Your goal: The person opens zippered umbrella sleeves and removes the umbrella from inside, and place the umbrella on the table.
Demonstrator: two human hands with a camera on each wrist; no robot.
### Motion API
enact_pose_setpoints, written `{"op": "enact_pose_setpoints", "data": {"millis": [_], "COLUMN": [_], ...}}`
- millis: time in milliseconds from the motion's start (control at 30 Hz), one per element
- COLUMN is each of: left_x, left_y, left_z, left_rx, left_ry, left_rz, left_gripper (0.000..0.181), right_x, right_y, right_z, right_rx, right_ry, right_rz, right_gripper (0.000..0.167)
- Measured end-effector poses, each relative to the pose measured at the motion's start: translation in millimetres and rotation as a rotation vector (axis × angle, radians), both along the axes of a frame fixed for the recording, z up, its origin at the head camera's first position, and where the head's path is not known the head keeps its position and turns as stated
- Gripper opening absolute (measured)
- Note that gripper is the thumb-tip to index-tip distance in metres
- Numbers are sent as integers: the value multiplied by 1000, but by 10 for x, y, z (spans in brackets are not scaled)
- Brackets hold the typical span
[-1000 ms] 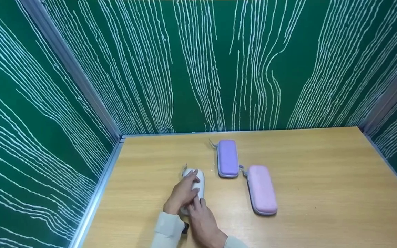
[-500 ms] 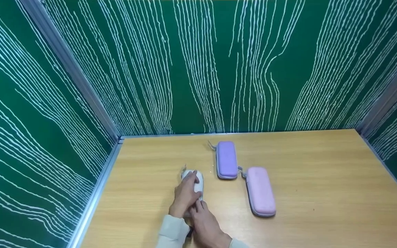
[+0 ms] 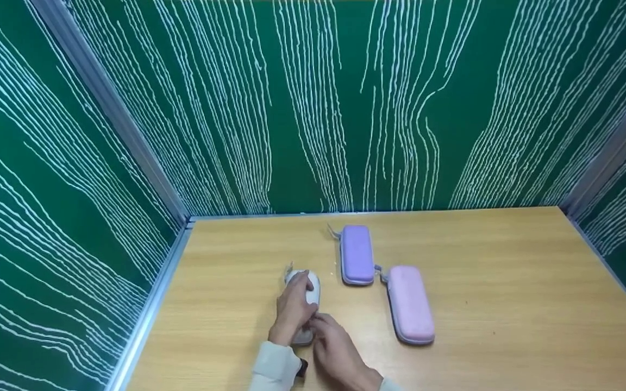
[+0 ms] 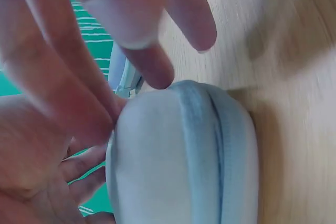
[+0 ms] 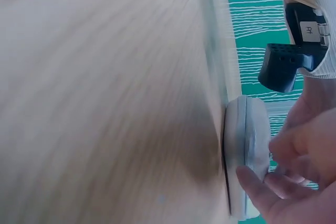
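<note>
On the tabletop [image 3: 508, 293], left of centre, the white case [image 4: 152, 156] lies flat. I grip it from above with my left hand [image 3: 293, 308]; steady pressure should prevent sliding. Whether my right hand [image 3: 337, 346] pinches anything at its seam [image 4: 221, 150], I cannot tell.

Left hand [image 3: 293, 308] over a pale case [image 3: 313, 296], right hand [image 3: 339, 347] at its right side, purple case [image 3: 357, 255] farther off to the right, pink case [image 3: 411, 304] right of and nearer than the purple one, wood-grained counter [image 3: 508, 282], green walls [image 3: 302, 157] with wavy white lines
</note>
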State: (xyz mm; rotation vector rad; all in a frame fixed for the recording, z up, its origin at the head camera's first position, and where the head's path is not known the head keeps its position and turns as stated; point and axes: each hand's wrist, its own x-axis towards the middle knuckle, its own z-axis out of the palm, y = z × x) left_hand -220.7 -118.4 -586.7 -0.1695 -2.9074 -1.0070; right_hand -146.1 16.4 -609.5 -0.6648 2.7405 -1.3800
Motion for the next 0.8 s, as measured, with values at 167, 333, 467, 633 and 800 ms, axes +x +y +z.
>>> {"op": "enact_pose_setpoints", "data": {"millis": [167, 333, 467, 633, 800], "left_x": [-11, -9, -11, -15, -31], "left_y": [-27, -53, -71, -99, -137], "left_z": [-32, -39, -30, -26, -27], "left_rx": [18, 66, 101, 143, 183], "left_ry": [27, 36, 30, 8, 13], "left_rz": [-13, -6, -6, -1, 4], "left_gripper": [28, 27, 26, 26, 25], "right_x": [-42, -114, -166, -229, -262], "right_y": [39, 43, 30, -6, -39], "right_z": [-43, -80, -91, -87, -109], "right_rx": [-77, -148, -218, -317, -413], "right_ry": [-162, -253, -322, -451, -504], "right_rz": [-56, -54, -58, -108, -139], "right_gripper": [41, 53, 52, 52, 51]}}
